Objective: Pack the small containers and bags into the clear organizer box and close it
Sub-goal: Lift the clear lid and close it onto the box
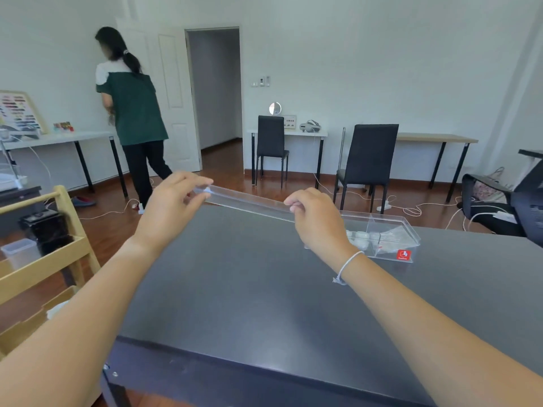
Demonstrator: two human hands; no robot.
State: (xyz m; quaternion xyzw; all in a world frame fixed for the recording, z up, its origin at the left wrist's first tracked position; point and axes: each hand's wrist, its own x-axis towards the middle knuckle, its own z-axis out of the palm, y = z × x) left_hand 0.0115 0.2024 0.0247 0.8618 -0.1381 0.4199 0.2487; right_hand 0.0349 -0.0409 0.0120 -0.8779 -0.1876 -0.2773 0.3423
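Holding: both hands up above the dark tabletop (235, 289), a clear lid (249, 201) stretched between them, edge-on to the camera.
Left hand (173, 201): fingers (194, 183) curled over the lid's left end, thumb underneath, pinching it tight.
Right hand (317, 218): fingers curled round the lid's right end, thumb tucked in at the near edge; a white cord bracelet (346, 267) sits on that wrist.
Lid: long, narrow, see-through, tilted so the left end rides a bit higher, clear of the tabletop.
Clear organizer box (390, 233): resting on the tabletop to the right, just behind the right hand, partly hidden by that wrist, top uncovered.
Inside the box: a clear divider (373, 230) splits it; small white containers (360, 239) lie left of the divider, clear bags (393, 235) right of it. How many, cannot tell.
Red label (404, 254): stuck on the box's near right corner.
Wooden rack (53, 254): off the left edge of the tabletop, a translucent tub (20, 254) on its shelf.
Background: a person in a green top (135, 113) stands with their back turned at a white table (58, 139) on the left; two black chairs (370, 157) sit at tables along the far wall, and white cables (411, 208) trail over the wood floor.
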